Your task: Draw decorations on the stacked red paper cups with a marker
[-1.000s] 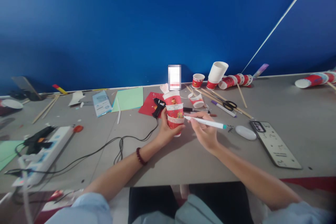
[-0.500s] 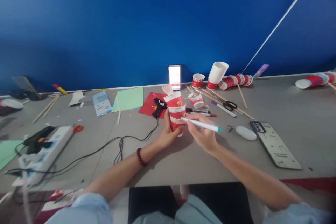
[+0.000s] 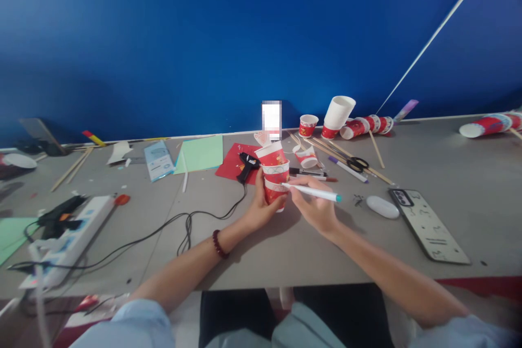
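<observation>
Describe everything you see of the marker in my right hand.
The marker has a slim white barrel, apparently plastic, with a teal back end. It slants slightly across the view, its tip aimed at the stacked red cups. Your right hand grips it near that tip; whether it touches the cups is unclear.

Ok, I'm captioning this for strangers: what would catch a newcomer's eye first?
Likely the red cup stack, tilted in the left hand at the centre, with the right hand holding a white marker at its side. Then the broad blue wall behind the table.
</observation>
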The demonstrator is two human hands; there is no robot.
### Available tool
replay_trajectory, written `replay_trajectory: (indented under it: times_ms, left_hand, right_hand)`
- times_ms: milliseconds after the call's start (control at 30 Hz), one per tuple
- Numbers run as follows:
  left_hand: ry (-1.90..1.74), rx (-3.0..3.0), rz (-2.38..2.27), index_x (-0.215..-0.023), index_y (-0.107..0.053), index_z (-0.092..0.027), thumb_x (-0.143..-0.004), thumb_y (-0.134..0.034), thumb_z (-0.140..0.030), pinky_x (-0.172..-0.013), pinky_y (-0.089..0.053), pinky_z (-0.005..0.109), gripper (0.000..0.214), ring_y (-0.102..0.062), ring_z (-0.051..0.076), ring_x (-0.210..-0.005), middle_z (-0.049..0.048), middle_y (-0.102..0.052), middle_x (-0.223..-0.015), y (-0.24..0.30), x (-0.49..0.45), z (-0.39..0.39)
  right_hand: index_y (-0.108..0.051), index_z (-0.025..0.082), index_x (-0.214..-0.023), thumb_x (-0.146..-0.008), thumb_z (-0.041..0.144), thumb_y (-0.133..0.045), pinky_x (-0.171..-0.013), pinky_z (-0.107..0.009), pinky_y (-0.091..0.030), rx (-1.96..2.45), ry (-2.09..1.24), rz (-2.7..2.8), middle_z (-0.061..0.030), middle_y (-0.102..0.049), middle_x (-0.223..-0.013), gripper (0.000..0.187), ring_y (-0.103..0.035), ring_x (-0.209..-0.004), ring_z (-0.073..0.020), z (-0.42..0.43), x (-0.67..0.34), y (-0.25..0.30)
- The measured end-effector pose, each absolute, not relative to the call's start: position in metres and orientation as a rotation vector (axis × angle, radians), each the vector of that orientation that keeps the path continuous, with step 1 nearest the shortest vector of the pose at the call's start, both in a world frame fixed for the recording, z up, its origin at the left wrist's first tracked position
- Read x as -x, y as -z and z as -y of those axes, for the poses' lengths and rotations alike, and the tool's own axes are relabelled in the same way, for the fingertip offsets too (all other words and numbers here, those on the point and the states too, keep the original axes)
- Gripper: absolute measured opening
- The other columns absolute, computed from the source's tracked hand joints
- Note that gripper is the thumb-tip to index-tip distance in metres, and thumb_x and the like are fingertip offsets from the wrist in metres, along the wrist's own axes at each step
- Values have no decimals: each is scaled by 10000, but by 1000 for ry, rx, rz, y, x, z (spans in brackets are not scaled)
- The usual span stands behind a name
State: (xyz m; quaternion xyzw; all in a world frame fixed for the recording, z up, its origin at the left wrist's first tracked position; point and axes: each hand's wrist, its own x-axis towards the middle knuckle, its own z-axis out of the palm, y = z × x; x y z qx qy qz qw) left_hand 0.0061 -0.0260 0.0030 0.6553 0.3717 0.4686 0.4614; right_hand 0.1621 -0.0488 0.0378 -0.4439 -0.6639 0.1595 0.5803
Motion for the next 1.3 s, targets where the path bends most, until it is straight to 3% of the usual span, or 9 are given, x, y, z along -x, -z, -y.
replay_trajectory:
  times_ms: [367,667,1300]
  left_hand:
    - [-1160,-1602,-890,-1524,-17,-270,-821,-657,-466,-1161,-255,478,971,-343,303,-1398,152,-337,-1513,0,-6,26]
    - [-1146,-1624,-898,-1523,-34,-242,-829,-646,-437,-1170,-245,482,945,-316,304,-1416,163,-265,-1551,3,-5,25]
    - [-1170,-1634,-873,-1522,-34,-277,-827,-655,-443,-1155,-262,502,947,-357,303,-1391,159,-326,-1517,3,-5,24]
  right_hand:
    - [-642,222,-838,-835,220,-589,-724,-338,-557,1093,-393,1537,-35,-719,-798,54,-682,-764,-193,49,-162,-38]
    - [-660,217,-878,-848,230,-596,-747,-332,-564,1087,-375,1543,-38,-732,-834,71,-695,-777,-187,48,-161,-38]
    - [-629,220,-837,-836,227,-583,-712,-332,-547,1102,-430,1522,-30,-701,-789,47,-673,-755,-189,48,-163,-37]
